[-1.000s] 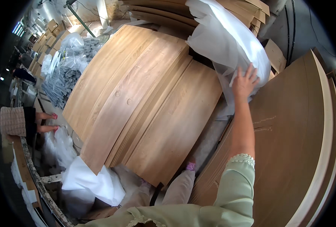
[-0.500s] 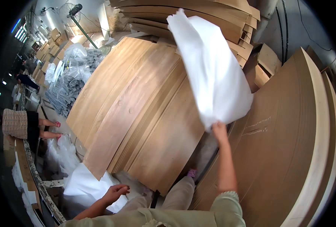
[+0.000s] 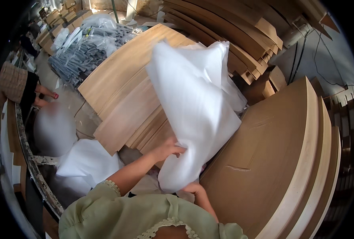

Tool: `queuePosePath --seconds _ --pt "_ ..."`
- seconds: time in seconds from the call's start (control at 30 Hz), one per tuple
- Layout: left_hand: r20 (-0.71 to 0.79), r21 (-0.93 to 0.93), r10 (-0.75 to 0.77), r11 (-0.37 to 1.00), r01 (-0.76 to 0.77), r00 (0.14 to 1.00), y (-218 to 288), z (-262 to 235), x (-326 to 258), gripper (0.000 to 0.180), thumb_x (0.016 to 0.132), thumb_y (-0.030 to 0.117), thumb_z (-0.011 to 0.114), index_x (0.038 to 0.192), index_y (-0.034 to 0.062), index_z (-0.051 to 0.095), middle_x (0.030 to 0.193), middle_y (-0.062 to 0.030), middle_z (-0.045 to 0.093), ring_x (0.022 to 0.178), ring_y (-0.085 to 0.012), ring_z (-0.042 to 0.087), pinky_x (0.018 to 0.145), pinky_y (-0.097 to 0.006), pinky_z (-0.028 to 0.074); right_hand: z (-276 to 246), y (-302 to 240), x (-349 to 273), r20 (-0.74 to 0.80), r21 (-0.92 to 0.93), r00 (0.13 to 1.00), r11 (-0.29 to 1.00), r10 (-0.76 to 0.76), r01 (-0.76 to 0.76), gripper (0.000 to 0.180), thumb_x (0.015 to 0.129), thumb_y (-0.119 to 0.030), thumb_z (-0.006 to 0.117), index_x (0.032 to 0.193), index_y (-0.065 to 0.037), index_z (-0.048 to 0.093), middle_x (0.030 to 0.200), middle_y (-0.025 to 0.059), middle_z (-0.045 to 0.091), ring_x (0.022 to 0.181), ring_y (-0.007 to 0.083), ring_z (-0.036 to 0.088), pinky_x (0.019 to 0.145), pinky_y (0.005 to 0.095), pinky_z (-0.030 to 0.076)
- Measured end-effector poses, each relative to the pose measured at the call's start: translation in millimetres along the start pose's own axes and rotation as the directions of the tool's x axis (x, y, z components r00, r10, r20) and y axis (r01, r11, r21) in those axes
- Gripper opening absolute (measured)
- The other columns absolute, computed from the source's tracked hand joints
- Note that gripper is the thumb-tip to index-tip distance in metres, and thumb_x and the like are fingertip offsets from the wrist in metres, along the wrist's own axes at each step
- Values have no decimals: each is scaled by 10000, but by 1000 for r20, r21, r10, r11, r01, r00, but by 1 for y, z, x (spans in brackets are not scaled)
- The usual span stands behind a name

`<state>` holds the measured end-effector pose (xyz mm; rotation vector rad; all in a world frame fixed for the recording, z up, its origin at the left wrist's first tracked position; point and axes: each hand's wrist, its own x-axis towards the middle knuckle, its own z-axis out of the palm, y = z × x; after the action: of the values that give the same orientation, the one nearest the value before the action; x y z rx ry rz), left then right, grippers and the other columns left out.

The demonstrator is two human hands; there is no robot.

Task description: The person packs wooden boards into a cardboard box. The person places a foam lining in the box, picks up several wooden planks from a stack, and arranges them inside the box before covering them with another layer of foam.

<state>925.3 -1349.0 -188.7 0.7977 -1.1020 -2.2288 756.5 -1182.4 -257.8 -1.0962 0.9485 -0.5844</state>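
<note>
A large white foam sheet [image 3: 199, 99], creased and folded, stands up in front of me over the wooden boards [image 3: 125, 107]. At its near left edge, the fingers of my left hand [image 3: 170, 149] are closed on the material. My right hand [image 3: 192, 188] grips the lowest end of the sheet close to my body, its fingertips partly hidden behind the foam. The boards lie stacked beneath, with wood-grain faces in light and pinkish brown. Much of their right side is covered by the sheet.
Tall brown panels [image 3: 264, 147] with pale edges lean at my right. Flat cardboard [image 3: 221, 24] is piled behind the boards. Another white foam sheet [image 3: 85, 163] lies low at my left. Grey wrapped strips [image 3: 85, 55] are heaped at the far left, near a person [image 3: 15, 81].
My right hand has drawn the sheet's end down toward my body. My left hand has come across from the lower left and taken hold of the sheet's edge. The view has shifted.
</note>
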Motion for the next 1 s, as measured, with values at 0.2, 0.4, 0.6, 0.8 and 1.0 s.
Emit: queuePosePath --seconds 0.2,0.4,0.6,0.8,1.0 --pt "391 363 -120 931 -34 912 20 130 -47 826 809 10 555 1451 241 88 1072 -82 550 732 -151 586 649 -321 489 -14 -163 -114 -649 -242 760 953 -20 -181 449 640 -97 755 1055 -17 606 957 86 648 882 178 605 770 317 476" --pt "511 422 -18 876 -232 860 -82 151 -48 525 766 72 560 1280 101 457 1180 -99 565 1052 -225 536 868 -363 425 -24 -125 -112 -609 -729 515 682 -603 -63 750 658 -194 727 1290 -7 369 1229 187 455 1100 306 482 925 392 393" --pt "447 518 -410 843 143 795 -167 51 -100 357 785 207 611 1096 32 598 1040 -80 628 883 -183 589 743 -315 470 5 32 -22 -127 -254 916 880 381 -401 455 782 -146 583 1194 23 488 1073 135 597 993 206 548 863 317 432" --pt "-382 345 -204 874 344 901 -126 -58 -159 304 793 284 637 975 41 650 863 -81 635 673 -151 603 643 -287 484 11 74 24 271 -635 761 704 589 -319 409 778 -250 572 1103 -5 596 1049 155 634 939 260 599 827 363 448" --pt "-389 885 430 420 201 815 -72 -128 -69 704 756 424 669 1326 116 393 1337 -204 376 1207 -320 394 972 -394 350 27 21 123 422 -613 683 743 596 -269 371 792 -251 545 1066 -6 598 968 151 653 866 247 607 799 357 448"
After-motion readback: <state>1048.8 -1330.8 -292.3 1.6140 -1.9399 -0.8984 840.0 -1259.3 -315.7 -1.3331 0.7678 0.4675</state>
